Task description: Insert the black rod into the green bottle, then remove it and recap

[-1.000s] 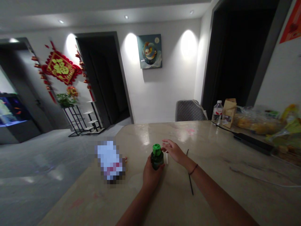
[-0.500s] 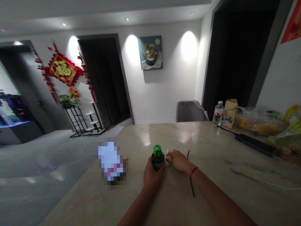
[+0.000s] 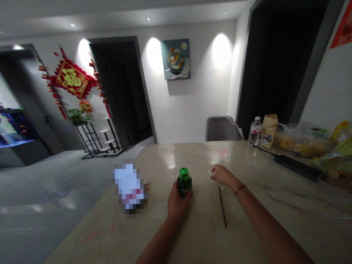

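Mid-table, left hand (image 3: 176, 207) wraps round a dark green bottle (image 3: 187, 186), upright, bright green cap (image 3: 184, 173) on; base hidden by the hand. Thin black rod (image 3: 222, 207) lies on the table (image 3: 200, 231) to the right of it, upper end by the right hand (image 3: 221, 175). Right hand well apart from the bottle, fingers pinched on a thin white stick (image 3: 219, 186), both ends poking out. Left of the bottle: pixelated bright slab (image 3: 128, 183), detail unreadable. Farther right: long black device (image 3: 297, 167), then clear bottle (image 3: 255, 131) beside paper bag (image 3: 269, 128). Past the table: grey quilted chair (image 3: 222, 129), wall picture (image 3: 176, 60).
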Available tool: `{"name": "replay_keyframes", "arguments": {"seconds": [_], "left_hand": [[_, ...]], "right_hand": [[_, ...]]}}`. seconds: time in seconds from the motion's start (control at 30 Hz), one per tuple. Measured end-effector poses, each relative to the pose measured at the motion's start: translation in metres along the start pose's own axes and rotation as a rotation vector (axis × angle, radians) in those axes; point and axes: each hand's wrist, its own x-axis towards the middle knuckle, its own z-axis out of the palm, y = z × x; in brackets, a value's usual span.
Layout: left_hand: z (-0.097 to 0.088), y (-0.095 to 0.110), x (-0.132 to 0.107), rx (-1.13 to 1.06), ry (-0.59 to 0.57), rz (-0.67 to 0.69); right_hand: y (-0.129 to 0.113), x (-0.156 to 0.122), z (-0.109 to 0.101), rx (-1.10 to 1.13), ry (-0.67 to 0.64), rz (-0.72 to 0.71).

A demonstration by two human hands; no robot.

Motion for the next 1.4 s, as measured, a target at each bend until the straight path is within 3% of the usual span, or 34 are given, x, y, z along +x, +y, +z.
{"name": "replay_keyframes", "arguments": {"seconds": [0.13,0.3,0.37,0.5,0.73,0.9,1.07,1.23,1.4], "left_hand": [[0.0,0.001,-0.001,-0.005,0.007,-0.004],[0.0,0.001,-0.002,0.008,0.006,0.009],[0.0,0.002,-0.001,0.01,0.007,0.006],[0.0,0.003,-0.001,0.01,0.007,0.002],[-0.001,0.003,-0.001,0.012,0.024,0.001],[-0.001,0.005,-0.001,0.001,0.014,-0.012],[-0.001,0.006,-0.001,0.001,0.012,0.002],[-0.001,0.005,-0.001,0.012,0.015,-0.01],[0.0,0.001,0.0,-0.007,0.004,-0.032]], "right_hand": [[0.016,-0.004,-0.01,-0.074,-0.115,0.08],[0.024,-0.004,0.002,0.069,-0.307,0.171],[0.024,-0.001,0.008,0.035,-0.282,0.168],[0.026,0.004,0.011,-0.067,-0.115,0.128],[0.027,0.013,0.023,-0.054,0.158,0.086],[0.021,0.015,0.025,-0.043,0.102,0.019],[0.02,0.01,0.013,-0.099,0.009,-0.002],[0.024,0.006,0.002,-0.082,0.006,0.012],[0.018,0.003,-0.011,0.09,-0.141,-0.076]]}}
